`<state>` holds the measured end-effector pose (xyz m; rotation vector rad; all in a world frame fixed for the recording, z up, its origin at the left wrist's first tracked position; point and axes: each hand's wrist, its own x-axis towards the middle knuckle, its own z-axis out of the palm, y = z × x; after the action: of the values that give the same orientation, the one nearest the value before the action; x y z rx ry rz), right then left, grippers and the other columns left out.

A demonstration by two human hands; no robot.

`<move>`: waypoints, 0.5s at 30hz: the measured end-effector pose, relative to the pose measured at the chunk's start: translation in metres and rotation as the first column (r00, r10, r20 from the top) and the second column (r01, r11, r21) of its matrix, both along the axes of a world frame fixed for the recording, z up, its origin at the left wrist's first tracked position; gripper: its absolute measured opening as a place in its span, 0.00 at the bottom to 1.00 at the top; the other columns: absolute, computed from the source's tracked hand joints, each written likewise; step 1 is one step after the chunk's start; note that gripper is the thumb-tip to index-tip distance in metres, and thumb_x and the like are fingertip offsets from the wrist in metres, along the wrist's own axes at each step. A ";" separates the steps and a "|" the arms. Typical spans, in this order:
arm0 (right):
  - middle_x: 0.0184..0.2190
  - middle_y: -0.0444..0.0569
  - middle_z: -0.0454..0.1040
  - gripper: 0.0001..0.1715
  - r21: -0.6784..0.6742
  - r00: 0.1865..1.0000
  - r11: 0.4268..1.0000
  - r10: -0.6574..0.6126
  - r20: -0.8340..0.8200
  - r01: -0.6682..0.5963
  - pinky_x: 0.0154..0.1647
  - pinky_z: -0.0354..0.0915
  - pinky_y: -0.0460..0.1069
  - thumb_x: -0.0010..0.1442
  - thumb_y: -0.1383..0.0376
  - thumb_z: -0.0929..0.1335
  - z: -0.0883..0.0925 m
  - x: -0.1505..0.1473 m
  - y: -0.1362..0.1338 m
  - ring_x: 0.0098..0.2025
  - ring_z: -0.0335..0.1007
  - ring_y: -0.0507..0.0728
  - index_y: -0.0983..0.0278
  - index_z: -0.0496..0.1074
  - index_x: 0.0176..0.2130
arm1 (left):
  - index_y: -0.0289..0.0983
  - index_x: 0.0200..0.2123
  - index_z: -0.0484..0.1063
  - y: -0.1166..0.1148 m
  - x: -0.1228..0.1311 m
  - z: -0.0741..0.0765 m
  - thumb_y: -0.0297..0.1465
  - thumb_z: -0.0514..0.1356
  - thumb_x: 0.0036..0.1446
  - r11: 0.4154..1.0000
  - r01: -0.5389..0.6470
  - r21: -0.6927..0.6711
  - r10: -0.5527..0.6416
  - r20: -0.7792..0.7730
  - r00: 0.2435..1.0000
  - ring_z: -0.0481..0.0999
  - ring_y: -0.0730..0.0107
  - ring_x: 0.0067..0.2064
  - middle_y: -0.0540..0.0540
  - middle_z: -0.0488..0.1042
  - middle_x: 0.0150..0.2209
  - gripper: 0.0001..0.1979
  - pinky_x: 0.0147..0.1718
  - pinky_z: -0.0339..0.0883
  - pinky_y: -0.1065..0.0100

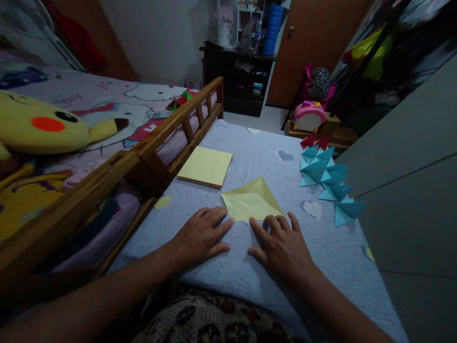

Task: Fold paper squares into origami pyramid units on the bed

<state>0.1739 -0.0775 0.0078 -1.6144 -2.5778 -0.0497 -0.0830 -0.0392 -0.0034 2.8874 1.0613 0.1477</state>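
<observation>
A creased sheet of yellow origami paper (253,200) lies on the light blue bedding in front of me, its near edge toward my body. My left hand (202,233) rests by its near left corner, fingers spread, with the fingertips at the paper's edge. At the near right edge lies my right hand (280,243), fingers apart and palm down, fingertips touching or just beside the sheet. Neither hand grips anything. Farther off to the left sits a stack of yellow paper (206,166), with a thin line of red-orange at its near edge.
Several folded blue paper pieces (335,190) stand along the right side, with red ones (316,141) behind them. A wooden bed rail (143,152) runs along the left. Beyond it lies a yellow plush toy (43,124). A white panel (410,190) borders the right.
</observation>
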 end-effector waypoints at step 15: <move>0.48 0.55 0.75 0.21 0.098 0.975 0.973 -0.214 0.060 0.208 0.58 0.56 0.70 0.64 0.54 0.68 -0.007 0.067 -0.011 0.51 0.68 0.69 0.59 0.72 0.54 | 0.38 0.60 0.62 0.000 -0.005 -0.009 0.40 0.62 0.63 0.998 0.031 0.045 -0.032 0.037 0.999 0.64 0.47 0.62 0.34 0.65 0.61 0.26 0.57 0.64 0.48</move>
<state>0.2414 -0.0881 0.0005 -1.8765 -2.4013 -0.2407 -0.0879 -0.0387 -0.0128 2.9269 1.0186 0.2262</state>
